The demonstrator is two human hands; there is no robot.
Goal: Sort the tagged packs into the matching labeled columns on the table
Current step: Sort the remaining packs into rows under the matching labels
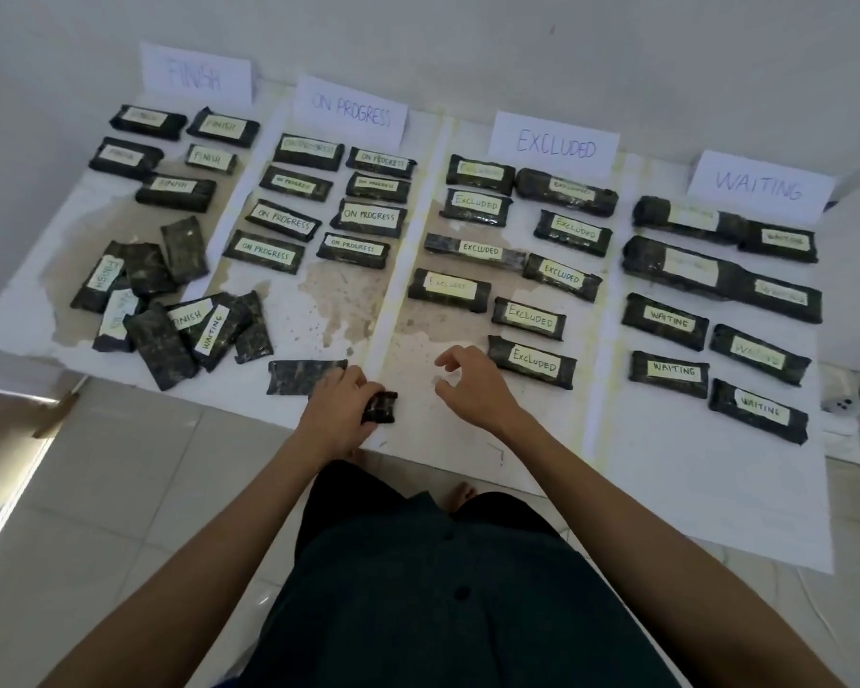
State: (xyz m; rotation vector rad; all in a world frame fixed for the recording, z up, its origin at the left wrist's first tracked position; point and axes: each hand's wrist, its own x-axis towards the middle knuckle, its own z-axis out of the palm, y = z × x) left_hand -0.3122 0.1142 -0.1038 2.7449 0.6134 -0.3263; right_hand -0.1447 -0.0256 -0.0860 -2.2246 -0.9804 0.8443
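Observation:
My left hand [341, 407] grips a dark pack [304, 375] lying tag-down at the table's near edge; its right end shows past my fingers. My right hand [470, 384] hovers open just left of the nearest EXCLUDED pack [532, 362]. An unsorted heap [170, 310] of dark packs sits at the near left, with FINISH and WAITING tags showing. Paper signs read FINISH [194, 74], ON PROGRESS [351, 111], EXCLUDED [554, 144] and WAITING [760, 186], each above a column of tagged packs.
The white table [666, 489] has stained patches and pale strips dividing the columns. A wall stands right behind the signs. Tiled floor lies to the near left, and a white plug and cable [845, 404] sit off the right edge.

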